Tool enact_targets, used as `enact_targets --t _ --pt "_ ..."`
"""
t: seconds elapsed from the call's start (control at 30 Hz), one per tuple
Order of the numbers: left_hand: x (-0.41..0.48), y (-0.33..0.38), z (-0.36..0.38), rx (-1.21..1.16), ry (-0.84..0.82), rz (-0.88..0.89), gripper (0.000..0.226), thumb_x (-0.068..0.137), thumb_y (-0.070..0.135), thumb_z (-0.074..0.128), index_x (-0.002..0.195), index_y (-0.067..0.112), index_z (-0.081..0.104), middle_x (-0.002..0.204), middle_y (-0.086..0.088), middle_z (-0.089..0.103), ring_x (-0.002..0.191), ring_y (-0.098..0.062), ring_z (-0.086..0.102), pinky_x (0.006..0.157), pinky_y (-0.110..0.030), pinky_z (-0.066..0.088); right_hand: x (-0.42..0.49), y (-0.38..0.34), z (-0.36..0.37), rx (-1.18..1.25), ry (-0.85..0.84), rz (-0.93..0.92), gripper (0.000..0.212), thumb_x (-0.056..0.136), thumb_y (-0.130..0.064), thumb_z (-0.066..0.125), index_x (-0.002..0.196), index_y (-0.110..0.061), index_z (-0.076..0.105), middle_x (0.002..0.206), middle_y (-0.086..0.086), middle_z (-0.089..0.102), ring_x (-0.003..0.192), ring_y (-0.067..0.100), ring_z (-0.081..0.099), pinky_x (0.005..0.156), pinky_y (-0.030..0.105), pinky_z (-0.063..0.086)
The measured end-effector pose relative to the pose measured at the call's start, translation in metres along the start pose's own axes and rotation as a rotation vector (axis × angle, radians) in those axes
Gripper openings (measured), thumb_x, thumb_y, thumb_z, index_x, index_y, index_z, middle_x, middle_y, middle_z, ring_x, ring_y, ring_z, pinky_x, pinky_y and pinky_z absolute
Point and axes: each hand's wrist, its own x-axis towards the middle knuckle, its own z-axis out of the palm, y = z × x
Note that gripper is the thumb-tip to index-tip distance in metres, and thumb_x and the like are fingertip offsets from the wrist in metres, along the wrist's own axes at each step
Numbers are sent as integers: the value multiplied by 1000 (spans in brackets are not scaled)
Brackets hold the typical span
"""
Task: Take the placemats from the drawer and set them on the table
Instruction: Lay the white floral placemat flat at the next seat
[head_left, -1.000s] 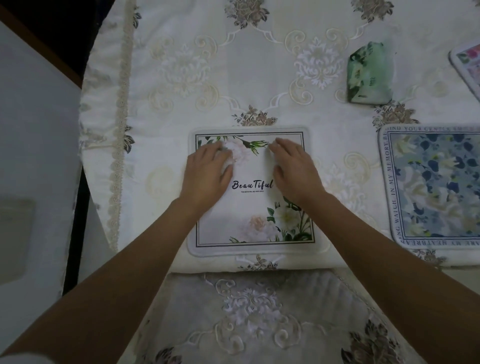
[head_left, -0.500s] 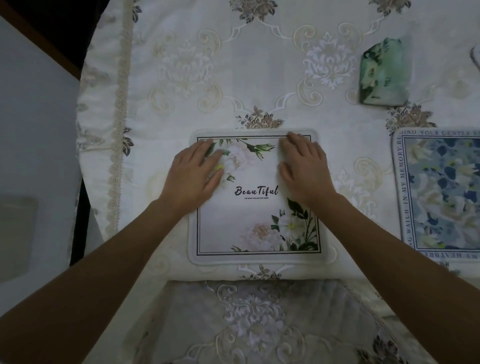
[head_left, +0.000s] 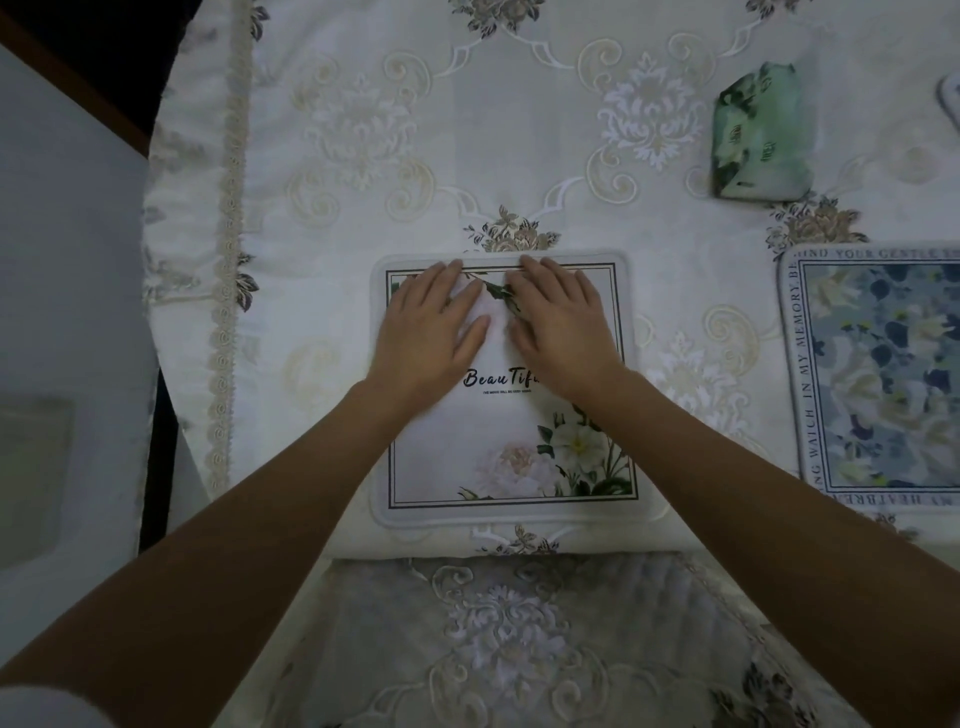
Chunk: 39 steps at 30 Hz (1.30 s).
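A white floral placemat (head_left: 467, 457) printed "Beautiful" lies flat near the front edge of the table (head_left: 363, 156), which wears an embroidered cream cloth. My left hand (head_left: 431, 332) and my right hand (head_left: 561, 327) rest palm down, side by side, on the mat's far half, fingers spread and reaching its far edge. Neither hand grips anything. To the right lies a blue floral placemat (head_left: 883, 379), partly cut off by the frame. The corner of a third mat (head_left: 950, 98) shows at the far right edge. No drawer is in view.
A green floral tissue pack (head_left: 758, 135) sits at the back right of the table. A chair seat with an embroidered cover (head_left: 509, 634) is tucked below the front edge. The table's left edge drops to a pale floor (head_left: 67, 260).
Both hands have slid toward each other and up to the far edge of the white mat. The mat itself has stayed in place.
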Motion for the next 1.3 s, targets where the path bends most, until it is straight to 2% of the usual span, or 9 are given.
enact_targets --t 0.27,0.53,0.73,1.03,1.3 --pt "-23 -34 -4 60 46 -102 57 103 47 32 145 14 49 155 -14 40 143 -33 35 117 -51 26 -19 35 -14 -45 10 51 53 97 -29 45 147 -13 41 156 10 37 146 31 27 119 52 22" --pt "5 9 -3 5 1 -22 63 103 53 25 149 15 45 158 -12 37 147 -30 30 120 -47 22 6 -5 -4 18 2 -14 54 99 -37 42 147 -12 43 155 11 39 145 33 29 118 52 23" --pt "-6 -10 -1 45 4 -45 60 104 50 27 148 17 47 159 -11 37 147 -29 30 119 -46 23 4 4 -1 -12 -4 35 53 98 -34 44 147 -13 42 156 9 37 146 33 26 118 51 20" --pt "-30 -37 -10 18 1 -154 60 103 51 26 149 17 46 158 -13 37 146 -30 31 119 -46 22 -25 43 -20 -51 -5 163 56 97 -30 49 149 -11 37 159 14 31 148 34 23 119 54 21" --pt "-99 -16 -6 -7 -22 -108 57 104 46 31 143 11 53 155 -16 41 143 -33 36 116 -49 31 -94 42 -20 41 -47 165 53 100 -29 48 149 -12 36 160 12 27 148 30 21 118 49 25"
